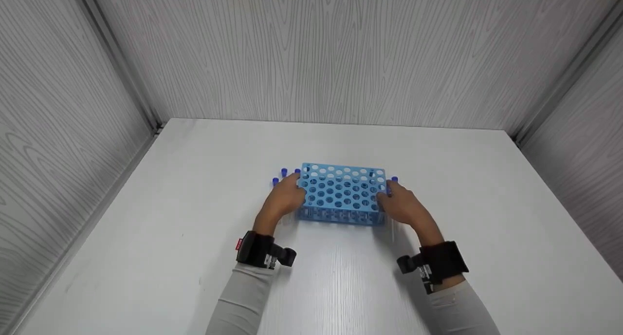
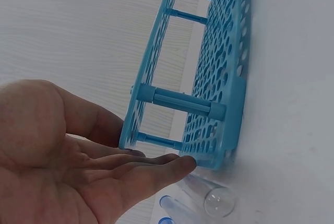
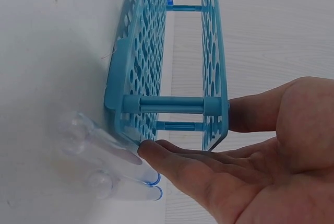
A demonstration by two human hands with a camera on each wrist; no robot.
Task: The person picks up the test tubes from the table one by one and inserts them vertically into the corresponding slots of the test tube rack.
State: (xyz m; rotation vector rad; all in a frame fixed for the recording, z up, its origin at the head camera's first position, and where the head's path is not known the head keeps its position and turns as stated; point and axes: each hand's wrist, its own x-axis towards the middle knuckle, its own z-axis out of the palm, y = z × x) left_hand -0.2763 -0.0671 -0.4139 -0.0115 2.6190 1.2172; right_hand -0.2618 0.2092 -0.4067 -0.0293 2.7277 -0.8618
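Note:
A blue plastic test tube rack with rows of round holes stands upright at the middle of the white table. At its left end my left hand grips it, the thumb at the top plate and the fingers along the side. My right hand holds the opposite end in the same way. Clear test tubes with blue caps stand beside the left hand. On the right, two more clear tubes are close to the rack's end, next to the right hand's fingertips.
The white table reaches to a grey wood-grain panel at the back. Similar panels close in the left and right sides. A black band with a camera sits on each wrist.

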